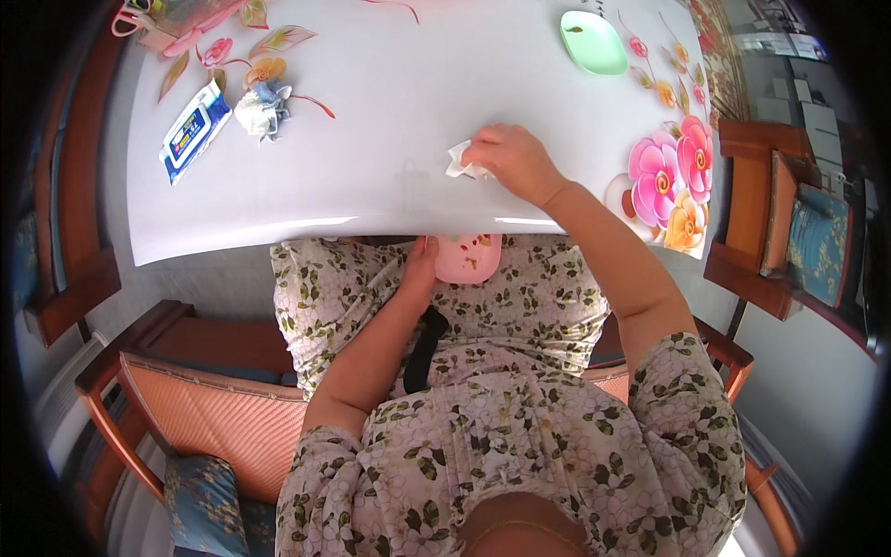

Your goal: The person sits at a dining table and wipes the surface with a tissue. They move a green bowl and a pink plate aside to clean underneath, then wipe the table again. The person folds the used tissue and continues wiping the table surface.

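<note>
My right hand point(510, 160) is closed on a white wipe point(456, 165), pressed to the white tabletop near its front edge. Only a corner of the wipe shows beyond the fingers. Below that edge, over my lap, my left hand point(421, 267) grips the left side of a small pink plate point(466, 272). Several small brown and reddish scraps lie on this plate. Its far side sits right at the table's edge, under where my right hand is.
A flower-printed cover point(353, 139) lies over the table. On its left are a blue-and-white wipes pack point(195, 132) and a crumpled greyish-white wad point(263, 108). A green plate point(596, 54) with a small brown scrap stands far right. Wooden chairs point(775, 218) flank the table.
</note>
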Tool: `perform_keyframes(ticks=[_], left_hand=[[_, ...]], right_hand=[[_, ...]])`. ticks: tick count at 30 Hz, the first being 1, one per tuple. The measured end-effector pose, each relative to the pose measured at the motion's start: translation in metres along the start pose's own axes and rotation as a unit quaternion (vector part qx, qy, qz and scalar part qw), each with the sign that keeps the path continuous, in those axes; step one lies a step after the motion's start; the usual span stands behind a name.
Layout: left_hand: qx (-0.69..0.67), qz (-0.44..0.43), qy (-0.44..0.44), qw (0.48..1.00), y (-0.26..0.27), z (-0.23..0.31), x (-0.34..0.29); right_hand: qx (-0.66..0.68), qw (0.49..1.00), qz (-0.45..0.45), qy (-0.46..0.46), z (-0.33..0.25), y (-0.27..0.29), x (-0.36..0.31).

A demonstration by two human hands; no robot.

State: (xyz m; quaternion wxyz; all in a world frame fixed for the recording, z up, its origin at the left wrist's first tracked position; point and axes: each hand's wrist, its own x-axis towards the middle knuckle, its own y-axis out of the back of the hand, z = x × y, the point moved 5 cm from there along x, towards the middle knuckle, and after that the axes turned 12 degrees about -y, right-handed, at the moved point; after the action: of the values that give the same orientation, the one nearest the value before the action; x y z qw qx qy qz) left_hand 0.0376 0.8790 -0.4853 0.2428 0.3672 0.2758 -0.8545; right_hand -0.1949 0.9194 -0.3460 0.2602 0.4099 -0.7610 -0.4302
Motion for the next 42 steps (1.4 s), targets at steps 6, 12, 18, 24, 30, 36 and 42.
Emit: perform_keyframes(ticks=[6, 12, 18, 24, 30, 36, 42], left_hand=[[-0.025, -0.01, -0.021, 0.999, -0.003, -0.005, 0.008], [-0.06, -0.001, -0.036, 0.998, -0.001, -0.013, 0.016], [-0.068, -0.013, -0.055, 0.996, -0.001, -0.004, 0.014], [-0.068, -0.003, -0.057, 0.996, -0.005, 0.008, 0.006], [-0.09, 0.022, -0.051, 0.994, -0.004, 0.013, 0.003], [-0.107, 0.009, -0.054, 0.993, -0.008, 0.025, -0.002], [-0.106, -0.013, -0.062, 0.992, -0.014, 0.032, -0.006]], right_hand=[[-0.043, 0.936, 0.184, -0.296, 0.075, 0.043, -0.041], [-0.051, 0.957, 0.172, -0.229, -0.007, -0.013, -0.039], [0.006, 0.967, 0.162, -0.195, 0.02, 0.004, -0.032], [-0.044, 0.939, 0.201, -0.276, 0.076, 0.021, -0.005], [0.006, 0.993, 0.074, -0.096, -0.011, -0.019, 0.001], [0.02, 0.998, 0.011, -0.051, -0.046, -0.027, -0.052], [-0.011, 0.992, 0.078, -0.103, -0.019, -0.01, -0.061]])
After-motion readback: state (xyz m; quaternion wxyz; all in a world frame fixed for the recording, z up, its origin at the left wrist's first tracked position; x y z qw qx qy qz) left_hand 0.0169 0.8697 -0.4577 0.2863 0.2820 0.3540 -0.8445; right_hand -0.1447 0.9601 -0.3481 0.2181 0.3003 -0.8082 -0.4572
